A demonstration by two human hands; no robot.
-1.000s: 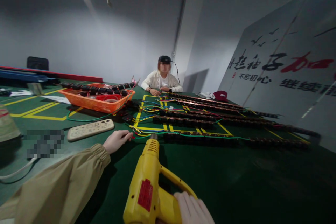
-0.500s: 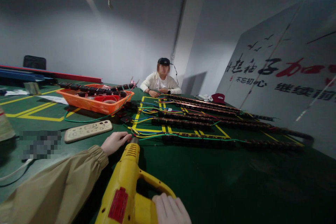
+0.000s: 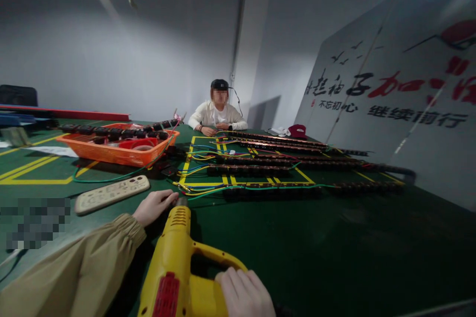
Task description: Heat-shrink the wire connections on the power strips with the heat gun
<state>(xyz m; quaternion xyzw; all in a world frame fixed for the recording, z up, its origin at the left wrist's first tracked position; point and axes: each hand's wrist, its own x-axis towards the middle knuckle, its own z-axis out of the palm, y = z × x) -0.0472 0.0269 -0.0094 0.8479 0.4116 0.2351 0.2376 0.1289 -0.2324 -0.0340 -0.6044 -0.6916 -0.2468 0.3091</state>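
Note:
My right hand (image 3: 247, 291) is wrapped round the handle of a yellow heat gun (image 3: 169, 252) with a red vent panel. Its metal nozzle (image 3: 182, 201) points away from me, close to the ends of thin coloured wires (image 3: 201, 189). Beside the nozzle, my left hand (image 3: 155, 206) rests low over the table with its fingers pinched together at the wire ends. What exactly lies between those fingertips is too small to make out. The wires lead right into a long dark wrapped harness (image 3: 275, 191).
Several more dark harnesses (image 3: 253, 170) lie across the green table (image 3: 316, 247). An orange basket (image 3: 137, 157) of parts and a beige power strip (image 3: 111, 194) are on the left. Across the table sits a person (image 3: 218, 116), near a dark red cap (image 3: 297, 131).
My view has turned slightly to the right, so everything sits further left. Both hands keep their places, the right on the heat gun and the left at the wire ends.

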